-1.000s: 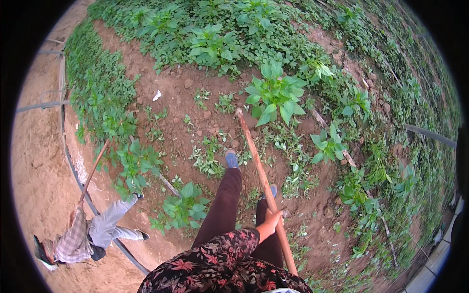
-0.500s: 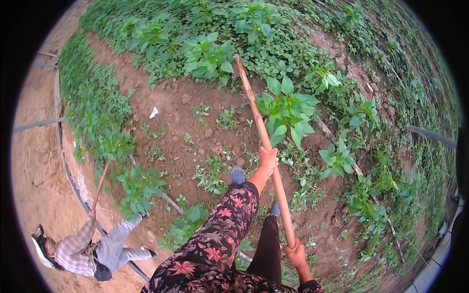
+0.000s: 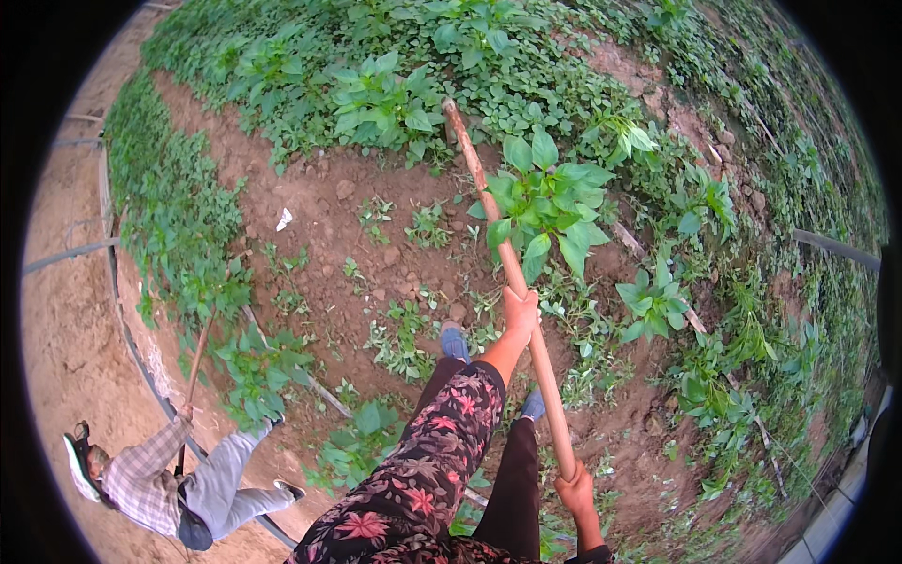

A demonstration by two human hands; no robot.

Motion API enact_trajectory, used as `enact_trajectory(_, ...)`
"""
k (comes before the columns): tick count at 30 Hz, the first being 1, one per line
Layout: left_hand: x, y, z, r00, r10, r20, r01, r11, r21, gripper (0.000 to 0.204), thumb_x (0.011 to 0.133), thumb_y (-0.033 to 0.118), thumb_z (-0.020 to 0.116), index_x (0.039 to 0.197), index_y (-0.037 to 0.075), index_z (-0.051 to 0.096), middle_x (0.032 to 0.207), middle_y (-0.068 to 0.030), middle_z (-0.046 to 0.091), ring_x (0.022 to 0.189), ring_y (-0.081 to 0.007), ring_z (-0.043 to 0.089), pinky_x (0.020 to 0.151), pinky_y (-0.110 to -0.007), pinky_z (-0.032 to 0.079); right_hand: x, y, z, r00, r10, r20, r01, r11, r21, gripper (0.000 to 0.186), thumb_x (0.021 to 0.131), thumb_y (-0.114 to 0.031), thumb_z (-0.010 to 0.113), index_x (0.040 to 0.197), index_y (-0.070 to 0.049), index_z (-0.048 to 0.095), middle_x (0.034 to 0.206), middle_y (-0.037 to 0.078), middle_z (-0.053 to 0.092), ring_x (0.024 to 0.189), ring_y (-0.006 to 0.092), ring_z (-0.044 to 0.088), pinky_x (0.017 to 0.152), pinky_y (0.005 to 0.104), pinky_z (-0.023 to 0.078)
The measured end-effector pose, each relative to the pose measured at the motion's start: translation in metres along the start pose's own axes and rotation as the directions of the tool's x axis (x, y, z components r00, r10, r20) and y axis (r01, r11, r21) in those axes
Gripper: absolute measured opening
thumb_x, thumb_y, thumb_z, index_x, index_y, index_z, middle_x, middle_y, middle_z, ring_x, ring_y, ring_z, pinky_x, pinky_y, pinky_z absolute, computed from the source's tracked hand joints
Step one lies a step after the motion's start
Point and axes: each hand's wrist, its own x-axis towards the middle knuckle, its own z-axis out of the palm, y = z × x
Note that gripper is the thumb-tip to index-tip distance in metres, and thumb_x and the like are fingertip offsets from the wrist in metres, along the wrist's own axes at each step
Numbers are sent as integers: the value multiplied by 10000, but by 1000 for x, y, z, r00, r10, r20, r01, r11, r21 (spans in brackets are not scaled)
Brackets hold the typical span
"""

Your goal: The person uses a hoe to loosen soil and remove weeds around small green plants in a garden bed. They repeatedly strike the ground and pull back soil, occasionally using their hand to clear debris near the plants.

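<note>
A hoe (image 3: 498, 226) with a long wooden handle runs from near my feet up toward the leafy ground cover. My left hand (image 3: 520, 312), at the end of a floral sleeve, is wrapped round the middle of the handle. Lower down, my right hand (image 3: 575, 489) grips it close to its near end. The hoe's far tip (image 3: 449, 107) is at the border between bare soil and weeds, and its blade is mostly lost in the foliage. Just right of the handle stands a broad-leaved green plant (image 3: 554, 202), its leaves overlapping the shaft.
Small weeds (image 3: 427, 226) dot the brown soil (image 3: 329, 216) ahead of my blue shoes (image 3: 454, 340). Dense weeds (image 3: 310, 56) cover the far side. More leafy plants (image 3: 653, 301) line the right. At lower left, another person (image 3: 150, 475) holds a long handle (image 3: 199, 357) beside a dirt path.
The hoe's far tip has shifted slightly left in the view, with both hands still round the handle. The other person has moved only a little.
</note>
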Motion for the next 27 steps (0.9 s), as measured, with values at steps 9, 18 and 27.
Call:
enact_trajectory(9, -30, -27, -10, 995, -82, 54, 84, 996, -42, 354, 830, 141, 586, 1041, 82, 308, 667, -54, 473, 410, -136, 466, 333, -278, 396, -41, 24, 2, 997, 70, 28, -69, 997, -31, 296, 654, -157, 632, 863, 20, 519, 688, 199, 575, 610, 272, 571, 619, 390, 479)
enact_trajectory(18, -8, -11, 2, 997, -57, 50, 64, 985, -158, 294, 849, 149, 590, 943, 109, 315, 693, -35, 449, 454, -115, 457, 354, -267, 401, -8, 3, -22, 999, 48, 5, -47, 989, -140, 305, 640, -186, 636, 858, -14, 511, 732, 262, 600, 727, 445, 592, 646, 472, 479)
enact_trajectory(27, -44, -29, 14, 983, -117, 142, 140, 977, -162, 310, 836, 131, 603, 961, 107, 321, 676, -35, 455, 446, -122, 471, 353, -270, 408, -53, 9, -27, 993, 99, -61, -104, 991, -79, 252, 634, -129, 622, 787, 13, 481, 671, 221, 565, 619, 348, 574, 627, 420, 467)
